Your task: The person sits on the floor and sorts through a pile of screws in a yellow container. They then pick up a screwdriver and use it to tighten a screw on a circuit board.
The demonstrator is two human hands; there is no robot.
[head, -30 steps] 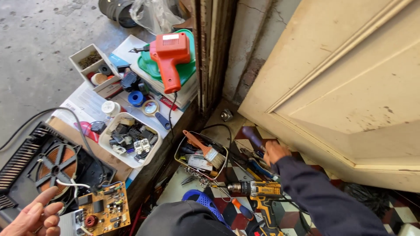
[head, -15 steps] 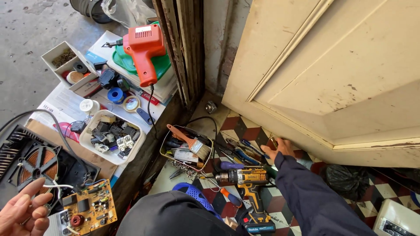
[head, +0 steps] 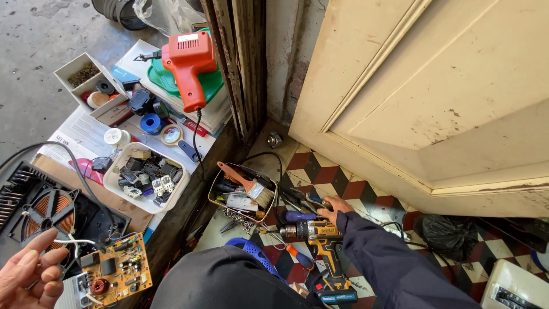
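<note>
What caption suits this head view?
Right hand reaches among screwdrivers beside a yellow drill; left hand hovers near a circuit board.

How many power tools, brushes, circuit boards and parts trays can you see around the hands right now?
Power tools: 2, orange heat gun, yellow cordless drill beside right hand
Paintbrushes: 1
Circuit boards: 1, near left hand
Parts trays: 2, white tray, divided box
Total: 6
</note>
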